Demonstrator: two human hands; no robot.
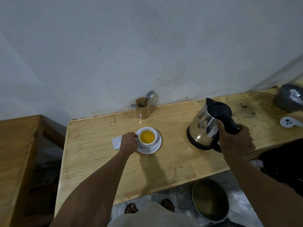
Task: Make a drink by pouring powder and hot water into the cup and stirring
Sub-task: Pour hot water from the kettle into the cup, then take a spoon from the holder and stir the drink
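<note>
A white cup (153,131) holding yellow-orange liquid stands on a white saucer (156,149) near the middle of the wooden table (98,161). My left hand (128,143) grips the cup's handle on its left side. To the right, a steel electric kettle (205,126) with a black lid is held upright, its base at or just above the tabletop, and my right hand (236,140) is closed around its black handle. A white sachet (116,142) lies flat on the table, partly hidden behind my left hand.
A wooden holder (143,108) with spoons stands at the wall behind the cup. At the far right lie a grey wrapped bundle (289,99) and a white kettle base (289,122). A round basin (210,199) sits on the floor below the table's front edge.
</note>
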